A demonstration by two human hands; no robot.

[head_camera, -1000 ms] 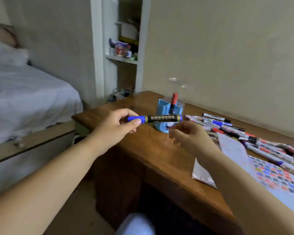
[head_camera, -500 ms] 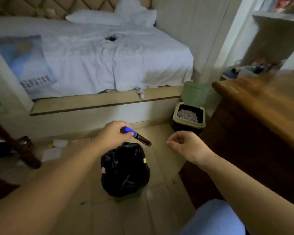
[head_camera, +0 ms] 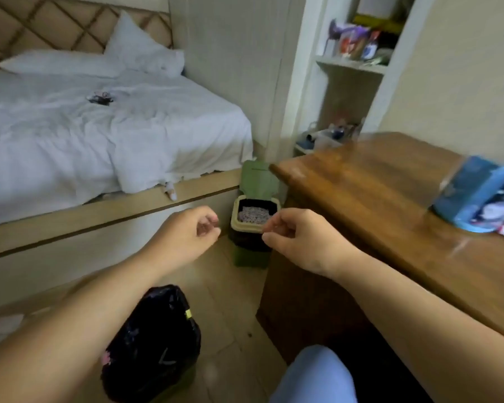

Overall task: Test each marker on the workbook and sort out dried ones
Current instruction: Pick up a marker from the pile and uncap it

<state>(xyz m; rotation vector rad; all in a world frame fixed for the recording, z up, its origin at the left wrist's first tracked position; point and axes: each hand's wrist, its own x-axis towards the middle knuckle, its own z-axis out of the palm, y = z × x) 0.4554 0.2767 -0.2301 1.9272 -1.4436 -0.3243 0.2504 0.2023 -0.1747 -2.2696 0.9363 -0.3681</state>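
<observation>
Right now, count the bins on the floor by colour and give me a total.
Black bag-lined bin: 1
Green bin with open lid: 1
Total: 2

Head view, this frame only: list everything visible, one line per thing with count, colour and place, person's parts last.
Bed: one, white sheets, left.
Pillows: two, white, at the padded tan headboard.
Small dark item: one, on the bed, too blurred to identify.
Black bag: one, on the floor, bottom centre.
Green bin: one, lid up, between bed and desk.
Desk: one, brown wood, right.
Blue holder: one, on the desk at the right edge, blurred.
Shelf items: several, mixed colours, white alcove.
Left hand: loosely curled, holding nothing.
Right hand: loosely curled, holding nothing.
</observation>
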